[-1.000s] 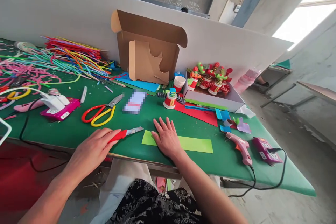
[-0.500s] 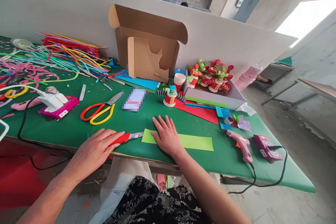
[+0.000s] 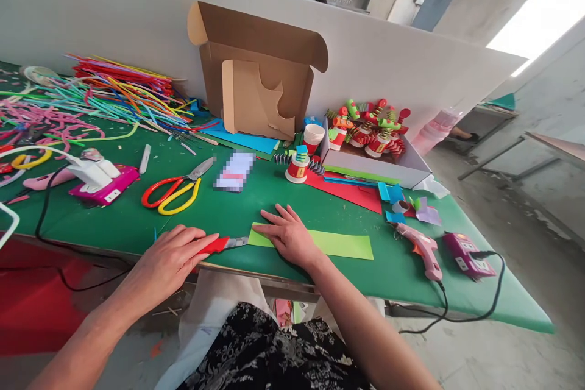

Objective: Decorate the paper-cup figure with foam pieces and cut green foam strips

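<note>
My left hand (image 3: 176,256) is closed around a red-handled utility knife (image 3: 216,245) near the table's front edge. The knife's blade points right and its tip is at the left end of a light green paper strip (image 3: 340,244). My right hand (image 3: 292,236) lies on the left part of that strip, fingers spread, pressing it to the green table. Beyond my hands are scissors (image 3: 180,186) with red and yellow handles, and a decorated paper cup (image 3: 297,169) with folded paper arms.
Pipe cleaners (image 3: 123,88) are heaped at the back left, beside an open cardboard box (image 3: 251,97). A white box (image 3: 379,169) holds several cup figures. A pink glue gun (image 3: 423,250) and purple power socket (image 3: 466,256) lie at the right, with trailing cables.
My right hand's fingers have shifted slightly and point more to the left, over the strip's left end. The knife has moved a little to the right with my left hand.
</note>
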A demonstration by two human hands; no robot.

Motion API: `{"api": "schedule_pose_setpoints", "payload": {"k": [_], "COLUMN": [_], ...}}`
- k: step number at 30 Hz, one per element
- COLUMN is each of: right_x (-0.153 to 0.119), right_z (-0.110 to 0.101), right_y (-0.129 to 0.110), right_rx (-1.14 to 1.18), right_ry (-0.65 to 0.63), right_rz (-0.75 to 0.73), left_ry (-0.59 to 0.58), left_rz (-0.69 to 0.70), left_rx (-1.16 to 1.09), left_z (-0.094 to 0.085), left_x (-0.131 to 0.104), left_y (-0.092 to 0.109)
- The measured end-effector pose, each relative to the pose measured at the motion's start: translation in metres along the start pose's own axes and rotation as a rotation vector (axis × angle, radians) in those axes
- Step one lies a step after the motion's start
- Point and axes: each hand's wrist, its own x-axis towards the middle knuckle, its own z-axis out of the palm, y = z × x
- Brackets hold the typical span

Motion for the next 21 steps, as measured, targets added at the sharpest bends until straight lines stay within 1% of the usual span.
{"api": "schedule_pose_setpoints", "payload": {"k": [5, 13, 21], "right_x": [0.0002, 0.0, 0.0005], "right_z": [-0.0001, 0.0007, -0.0041], "right_y": [0.0, 0.0016, -0.0025], "right_rx": [-0.002, 0.002, -0.005], "right_ry": [-0.007, 0.005, -0.023], "right_rz": [0.011, -0.006, 0.017], "left_ry": [0.015, 0.017, 0.042], "left_rz": [0.046, 0.053, 0.065], "left_rx": [0.0, 0.006, 0.01], "left_z": [-0.0001, 0.0006, -0.0014], "left_x": [0.0003, 0.0017, 0.004], "left_y": [-0.0016, 0.0004, 0.0052]}}
